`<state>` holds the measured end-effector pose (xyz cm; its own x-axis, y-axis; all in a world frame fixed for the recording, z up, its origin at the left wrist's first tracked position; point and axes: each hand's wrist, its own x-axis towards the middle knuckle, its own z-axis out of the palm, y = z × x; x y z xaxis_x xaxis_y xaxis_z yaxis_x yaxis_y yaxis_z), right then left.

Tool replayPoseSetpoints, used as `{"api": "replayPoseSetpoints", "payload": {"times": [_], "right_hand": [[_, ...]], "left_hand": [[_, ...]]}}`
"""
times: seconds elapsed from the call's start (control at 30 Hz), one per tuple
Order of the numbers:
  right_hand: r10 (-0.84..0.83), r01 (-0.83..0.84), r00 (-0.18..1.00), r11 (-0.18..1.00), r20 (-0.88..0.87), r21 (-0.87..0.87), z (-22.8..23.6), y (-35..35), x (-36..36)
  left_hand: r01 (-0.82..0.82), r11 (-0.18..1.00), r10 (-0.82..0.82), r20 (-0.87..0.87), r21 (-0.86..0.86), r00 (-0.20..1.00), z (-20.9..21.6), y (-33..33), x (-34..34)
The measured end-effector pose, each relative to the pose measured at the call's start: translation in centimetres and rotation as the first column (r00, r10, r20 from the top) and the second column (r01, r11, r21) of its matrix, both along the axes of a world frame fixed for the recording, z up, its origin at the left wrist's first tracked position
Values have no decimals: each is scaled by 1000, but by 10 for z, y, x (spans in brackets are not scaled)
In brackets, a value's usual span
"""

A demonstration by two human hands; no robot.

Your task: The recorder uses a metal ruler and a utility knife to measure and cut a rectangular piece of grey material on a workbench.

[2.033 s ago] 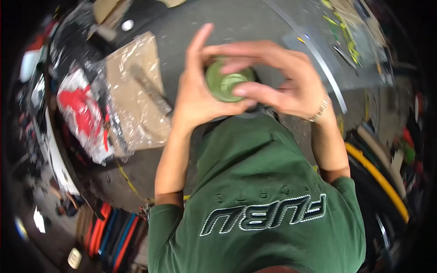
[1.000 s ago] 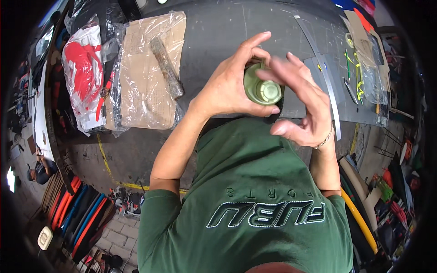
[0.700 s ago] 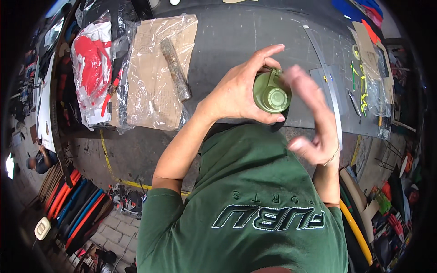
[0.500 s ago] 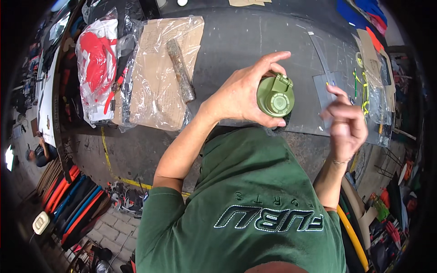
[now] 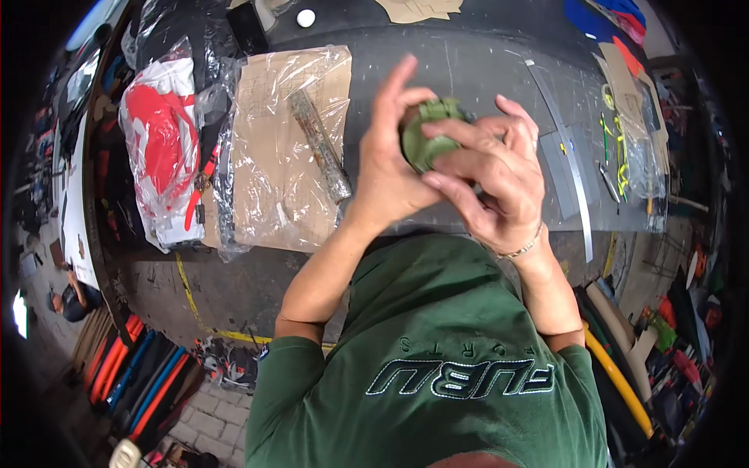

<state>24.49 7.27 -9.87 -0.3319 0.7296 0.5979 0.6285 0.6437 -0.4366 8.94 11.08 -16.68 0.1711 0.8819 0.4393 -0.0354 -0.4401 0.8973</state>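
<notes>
A green bottle with a round hinged lid is held up over the front of the dark worktable, its top toward me. My left hand is wrapped round its left side, with one finger sticking up. Across the lid lie the bent fingers of my right hand, gripping its right part and hiding much of it. The bottle's lower body is hidden behind my hands. To the left, a mottled, rod-like piece rests on brown cardboard under clear plastic. A long metal ruler lies to the right of my right hand.
A red and white bagged item and a red-handled tool lie on the left of the worktable. A white round object sits at the back. Yellow cord and cardboard pieces are at the right.
My right hand has come in from the right onto the bottle's lid. My left hand and the bottle have shifted left and slightly up, and the bottle has turned.
</notes>
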Motion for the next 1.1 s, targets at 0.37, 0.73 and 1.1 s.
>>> {"api": "replayPoseSetpoints", "payload": {"times": [0.37,0.73,1.1], "right_hand": [[-471,380,882,740,-24,-556,-66,-55,18],[-825,492,562,271,64,-827,-180,-180,41],[-662,376,747,347,59,-859,-184,-107,21]], "left_hand": [[-276,929,276,37,248,961,33,199,-97],[-345,906,376,-89,246,922,-9,298,-145],[-424,851,452,-22,310,892,52,250,-207]]}}
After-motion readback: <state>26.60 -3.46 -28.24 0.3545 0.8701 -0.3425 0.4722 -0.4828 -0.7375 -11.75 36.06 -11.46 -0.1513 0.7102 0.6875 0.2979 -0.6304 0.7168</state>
